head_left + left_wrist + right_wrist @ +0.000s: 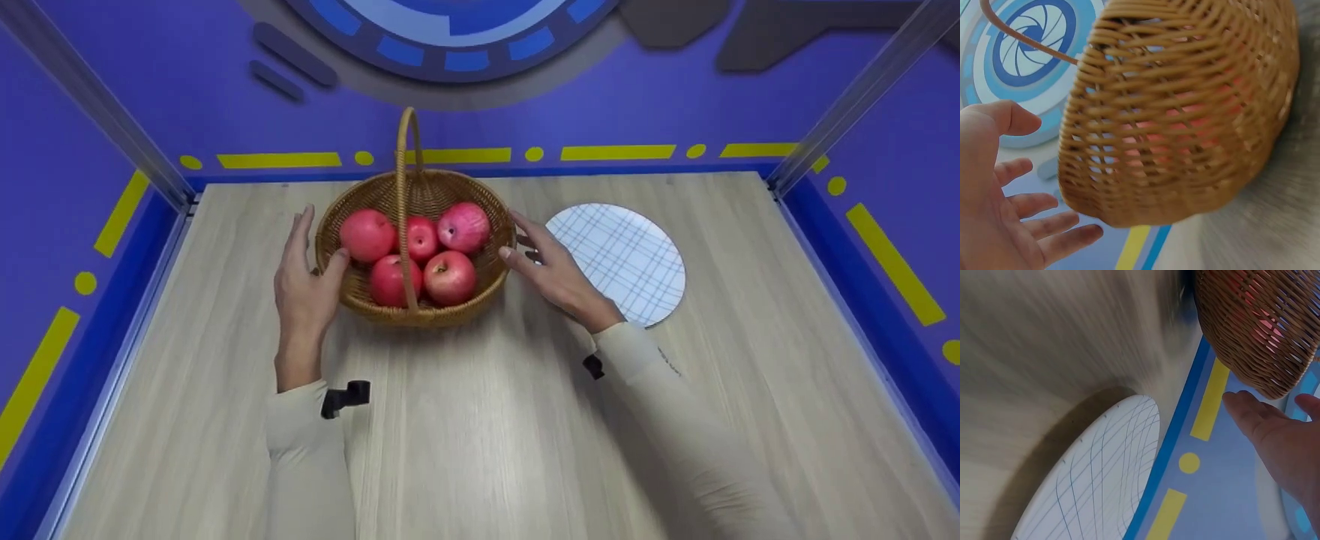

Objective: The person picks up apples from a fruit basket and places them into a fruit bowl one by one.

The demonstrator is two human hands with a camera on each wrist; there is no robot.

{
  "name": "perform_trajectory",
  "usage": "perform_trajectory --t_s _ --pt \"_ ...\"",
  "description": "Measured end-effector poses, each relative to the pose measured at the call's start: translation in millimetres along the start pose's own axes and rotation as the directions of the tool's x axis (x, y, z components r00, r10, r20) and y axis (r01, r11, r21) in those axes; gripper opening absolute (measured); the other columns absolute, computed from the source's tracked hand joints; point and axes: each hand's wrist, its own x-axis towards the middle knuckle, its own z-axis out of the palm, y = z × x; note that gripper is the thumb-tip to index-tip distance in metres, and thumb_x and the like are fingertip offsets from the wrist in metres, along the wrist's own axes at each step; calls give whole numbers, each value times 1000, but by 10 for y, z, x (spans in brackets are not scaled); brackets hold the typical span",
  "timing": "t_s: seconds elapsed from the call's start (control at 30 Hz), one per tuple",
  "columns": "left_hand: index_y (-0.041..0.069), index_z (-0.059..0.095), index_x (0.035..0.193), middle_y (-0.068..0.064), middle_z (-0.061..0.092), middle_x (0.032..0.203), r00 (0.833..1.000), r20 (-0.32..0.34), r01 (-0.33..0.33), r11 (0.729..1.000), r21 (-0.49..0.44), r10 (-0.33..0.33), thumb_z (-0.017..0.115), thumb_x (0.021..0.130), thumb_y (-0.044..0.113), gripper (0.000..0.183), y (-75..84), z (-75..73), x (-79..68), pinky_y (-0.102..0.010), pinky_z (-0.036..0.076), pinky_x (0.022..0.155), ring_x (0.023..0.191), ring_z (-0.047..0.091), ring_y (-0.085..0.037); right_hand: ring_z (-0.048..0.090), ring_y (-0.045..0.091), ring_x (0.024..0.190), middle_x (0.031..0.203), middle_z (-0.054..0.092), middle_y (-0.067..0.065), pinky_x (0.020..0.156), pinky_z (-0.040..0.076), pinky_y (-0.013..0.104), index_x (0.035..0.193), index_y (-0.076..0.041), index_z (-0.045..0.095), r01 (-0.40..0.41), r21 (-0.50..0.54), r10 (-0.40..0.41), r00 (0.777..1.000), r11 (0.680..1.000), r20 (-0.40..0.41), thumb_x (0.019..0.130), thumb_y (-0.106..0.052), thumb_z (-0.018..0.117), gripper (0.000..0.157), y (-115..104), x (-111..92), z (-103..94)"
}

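A brown wicker basket (pixel 420 315) with a tall arched handle (pixel 403 172) stands on the table and holds several red apples (pixel 450 277). My left hand (pixel 306 292) is at the basket's left side, its fingers extended; in the left wrist view the fingers and thumb (pixel 1022 121) stand spread beside the woven wall. At the opposite side is my right hand (pixel 559 274), with its fingertips close to the rim. From the right wrist view, those fingers (pixel 1252 416) look straight and slightly apart from the wicker. Whether either hand touches the basket is hard to tell.
To the right of the basket lies a round white plate (pixel 622 262) with a blue checked pattern, partly behind my right hand and wrist. Blue panels with yellow marks (pixel 619 152) enclose the wood-grain table (pixel 465 435) at the back and sides.
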Motion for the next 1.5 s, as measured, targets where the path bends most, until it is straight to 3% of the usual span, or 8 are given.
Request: perform_trajectory --t_s 0.13,0.33,0.57,0.7,0.83,1.03,1.5 --pt "25 41 166 0 33 171 999 20 35 999 -21 -34 64 99 19 71 -73 -15 -41 -57 42 115 146 46 -34 48 31 145 169 36 0 114 45 48 169 -27 33 -12 38 12 1000 999 3 105 -47 65 75 -3 12 28" --pt "23 47 163 -4 46 163 997 33 64 997 -53 -62 62 100 16 65 -161 -10 -74 -51 52 107 137 55 -35 51 32 142 170 35 3 114 46 45 170 -24 32 -21 26 20 1000 999 17 107 -45 62 73 23 30 61" --pt "17 52 159 -9 52 158 999 31 18 994 -104 -15 61 98 8 62 -253 2 -93 -52 47 112 135 56 -35 61 31 130 168 38 8 108 51 44 169 -25 33 -47 1 47 998 999 36 108 -41 60 69 47 40 72" --pt "21 53 159 -7 52 158 999 23 34 991 -128 -31 62 98 8 63 -292 6 -96 -50 54 104 133 59 -33 61 30 129 167 39 8 108 51 45 169 -27 33 -56 11 56 998 998 34 107 -39 61 68 58 42 73" --pt "24 55 158 -3 53 157 998 30 62 984 -165 -57 64 97 8 63 -321 6 -95 -39 61 90 130 60 -30 62 30 127 167 39 8 107 52 45 169 -28 34 -57 33 56 998 998 29 106 -39 63 70 76 36 76" --pt "20 54 158 -2 50 159 996 50 87 973 -214 -78 66 98 8 62 -371 -1 -94 -23 59 77 131 58 -31 63 28 125 167 38 7 103 54 45 168 -29 35 -69 38 68 997 997 29 105 -38 65 71 82 20 85" --pt "18 54 158 -4 47 159 993 92 97 947 -305 -71 67 99 9 62 -410 77 -85 -24 61 74 129 58 -31 63 28 126 165 42 2 109 49 45 166 -23 39 -48 42 49 999 998 -10 105 -38 66 69 115 -57 -2"
